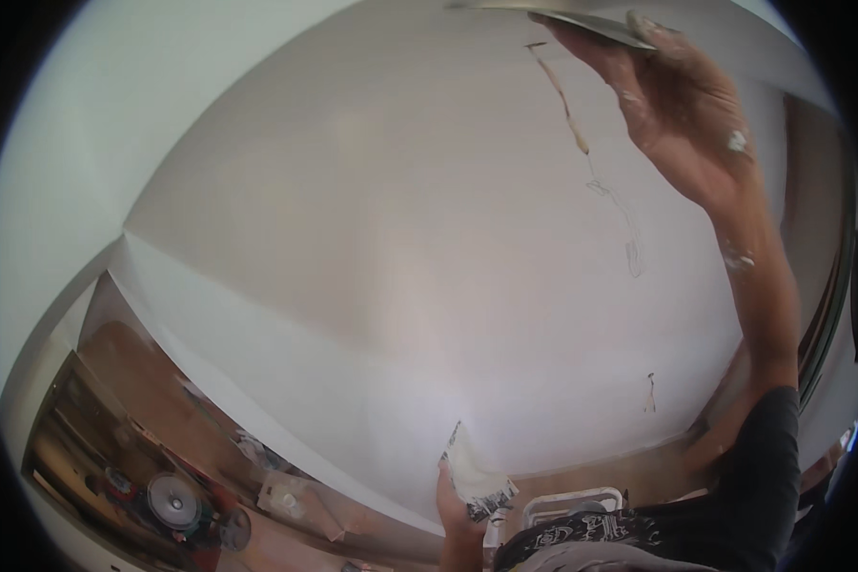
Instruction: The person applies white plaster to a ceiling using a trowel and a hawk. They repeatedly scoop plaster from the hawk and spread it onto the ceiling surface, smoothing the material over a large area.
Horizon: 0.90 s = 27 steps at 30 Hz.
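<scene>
High at the upper right, my right hand is closed around a wide, thin-bladed putty knife, with its blade near the top of a pale wall. White smears dot that hand and forearm. Just below the blade, a brown open crack runs down the wall and continues as thin dark lines. Low in the middle, my left hand grips a flat spatula loaded with white filler; its handle is mostly hidden. A small gouge marks the lower right of the wall.
A white step stool or frame stands below, by my dark shirt. At the lower left, a round grey disc-like item and a pale container lie among clutter. A brown upright panel edges the right side.
</scene>
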### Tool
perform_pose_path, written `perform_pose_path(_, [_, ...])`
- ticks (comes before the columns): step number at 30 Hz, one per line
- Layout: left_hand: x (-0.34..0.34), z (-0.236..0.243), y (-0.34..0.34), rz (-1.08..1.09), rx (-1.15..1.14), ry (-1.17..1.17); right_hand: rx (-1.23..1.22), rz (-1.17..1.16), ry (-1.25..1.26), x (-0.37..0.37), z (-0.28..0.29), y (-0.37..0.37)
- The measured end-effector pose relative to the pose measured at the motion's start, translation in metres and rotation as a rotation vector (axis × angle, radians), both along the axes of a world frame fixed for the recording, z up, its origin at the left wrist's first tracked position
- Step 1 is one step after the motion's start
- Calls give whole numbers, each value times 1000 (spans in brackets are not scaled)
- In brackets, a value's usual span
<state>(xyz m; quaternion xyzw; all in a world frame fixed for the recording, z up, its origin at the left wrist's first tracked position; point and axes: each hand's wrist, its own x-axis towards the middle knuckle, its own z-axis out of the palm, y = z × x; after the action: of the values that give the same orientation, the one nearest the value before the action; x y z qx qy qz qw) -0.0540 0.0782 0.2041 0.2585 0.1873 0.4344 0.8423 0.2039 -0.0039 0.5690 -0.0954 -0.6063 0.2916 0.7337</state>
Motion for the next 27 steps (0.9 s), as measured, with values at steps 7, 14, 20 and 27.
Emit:
perform_pose_path(7, [21,17,4,-9,-41,169,6,318,62,-21,3,-67])
perform_pose_path(14, [45,-9,8,6,89,63,-6,45,214,120,-73,-46])
perform_pose_path(20, [51,-44,19,125,239,241,-66,-445,269,309,-82,129])
perform_pose_path(27, [75,-48,19,280,-164,68,27,-732,-240,396,-81,288])
